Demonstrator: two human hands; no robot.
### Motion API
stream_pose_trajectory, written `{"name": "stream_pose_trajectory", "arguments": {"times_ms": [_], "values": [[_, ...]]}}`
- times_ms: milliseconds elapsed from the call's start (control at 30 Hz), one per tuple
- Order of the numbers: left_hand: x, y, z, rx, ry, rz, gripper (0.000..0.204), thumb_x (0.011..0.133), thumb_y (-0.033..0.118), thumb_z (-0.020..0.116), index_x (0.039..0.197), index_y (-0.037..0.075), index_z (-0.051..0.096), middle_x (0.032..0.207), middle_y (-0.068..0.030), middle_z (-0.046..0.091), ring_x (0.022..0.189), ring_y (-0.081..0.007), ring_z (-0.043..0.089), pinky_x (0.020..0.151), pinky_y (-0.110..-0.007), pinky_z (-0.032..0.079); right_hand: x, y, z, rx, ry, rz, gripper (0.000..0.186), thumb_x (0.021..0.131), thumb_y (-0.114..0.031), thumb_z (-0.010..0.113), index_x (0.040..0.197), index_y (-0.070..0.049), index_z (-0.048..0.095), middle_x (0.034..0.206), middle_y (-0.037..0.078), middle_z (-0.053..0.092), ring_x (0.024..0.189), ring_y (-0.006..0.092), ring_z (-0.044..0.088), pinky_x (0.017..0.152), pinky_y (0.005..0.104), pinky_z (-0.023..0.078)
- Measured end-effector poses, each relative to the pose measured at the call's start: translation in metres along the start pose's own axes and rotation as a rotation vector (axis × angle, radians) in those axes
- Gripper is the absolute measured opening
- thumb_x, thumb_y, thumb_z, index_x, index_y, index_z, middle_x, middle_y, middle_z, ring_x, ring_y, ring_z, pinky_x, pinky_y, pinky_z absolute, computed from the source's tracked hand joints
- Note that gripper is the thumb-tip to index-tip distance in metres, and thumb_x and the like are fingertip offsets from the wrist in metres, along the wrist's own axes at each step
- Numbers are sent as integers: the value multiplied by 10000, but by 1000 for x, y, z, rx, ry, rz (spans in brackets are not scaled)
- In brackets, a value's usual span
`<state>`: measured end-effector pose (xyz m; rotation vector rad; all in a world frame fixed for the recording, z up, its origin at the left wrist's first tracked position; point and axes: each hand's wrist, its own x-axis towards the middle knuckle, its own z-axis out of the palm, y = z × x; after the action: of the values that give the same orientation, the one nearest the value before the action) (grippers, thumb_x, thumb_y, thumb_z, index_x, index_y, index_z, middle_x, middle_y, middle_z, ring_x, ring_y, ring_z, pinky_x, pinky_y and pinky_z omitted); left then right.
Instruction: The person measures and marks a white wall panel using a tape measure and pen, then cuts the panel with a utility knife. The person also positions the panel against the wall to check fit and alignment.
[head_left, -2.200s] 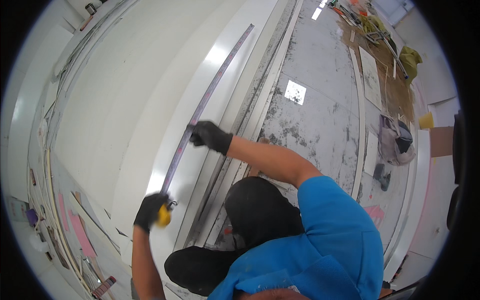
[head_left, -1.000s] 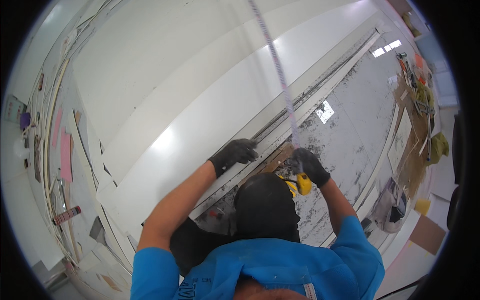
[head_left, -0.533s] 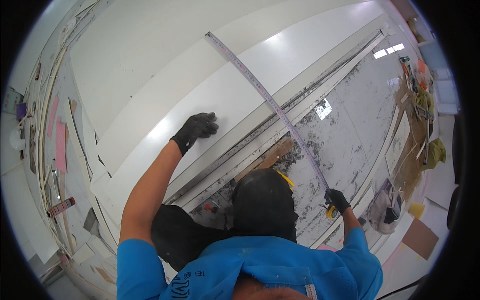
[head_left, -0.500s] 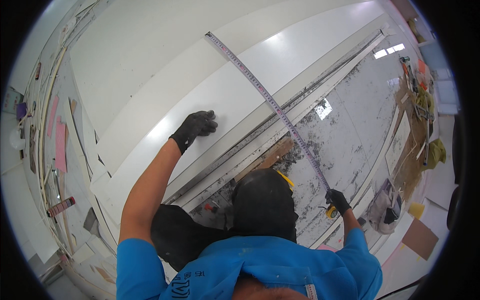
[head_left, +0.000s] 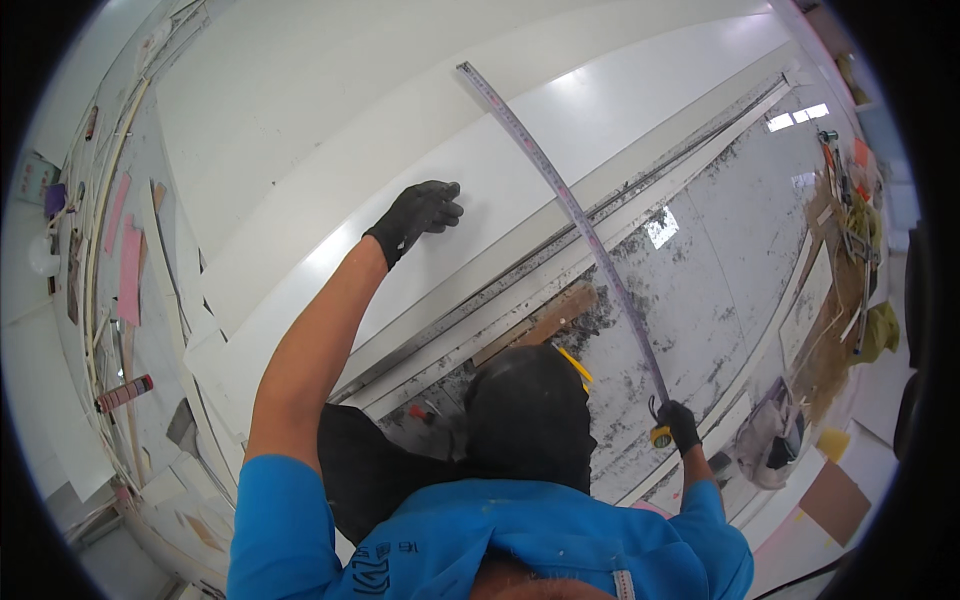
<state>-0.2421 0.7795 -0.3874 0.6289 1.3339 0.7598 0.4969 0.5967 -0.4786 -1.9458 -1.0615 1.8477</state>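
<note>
My left hand (head_left: 418, 213), in a black glove, rests palm down on a long white board (head_left: 330, 290) lying across the floor. My right hand (head_left: 682, 424), also gloved, grips a yellow tape measure case (head_left: 660, 436) low at the right. Its tape blade (head_left: 560, 200) runs out from the case diagonally up and left across the board, with the tip reaching the board's far edge near the top centre. A larger white panel (head_left: 280, 90) lies beyond the board.
A dusty, speckled grey floor (head_left: 720, 250) spreads to the right. A wooden block (head_left: 545, 325) lies beside white strips along the board's near edge. Scraps, offcuts and a red-black marker (head_left: 124, 393) litter the left side; tools and rubbish sit at the far right.
The right hand drew the tape case down and right, away from the left hand, extending the blade across the board. My left hand moved up-left onto the board and stays flat there.
</note>
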Motion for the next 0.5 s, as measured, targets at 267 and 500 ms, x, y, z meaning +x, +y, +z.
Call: {"name": "stream_pose_trajectory", "arguments": {"times_ms": [267, 500], "values": [[23, -1, 9, -45, -32, 14, 527, 883, 485, 590, 1176, 48, 552, 1027, -114, 642, 893, -194, 632, 810, -333, 486, -63, 59, -39, -723, 168, -84, 155, 879, -164, 543, 791, -58, 615, 701, 61, 586, 664, 188, 604, 625, 329, 505], [9, 1, 9, -17, -3, 0, 524, 886, 475, 580, 1177, 40, 557, 1027, -131, 641, 923, -208, 622, 820, -332, 484, -50, 37, -33, -690, 363, -86, 148, 888, -148, 527, 849, -48, 629, 776, 108, 618, 699, 211, 643, 610, 336, 530]]}}
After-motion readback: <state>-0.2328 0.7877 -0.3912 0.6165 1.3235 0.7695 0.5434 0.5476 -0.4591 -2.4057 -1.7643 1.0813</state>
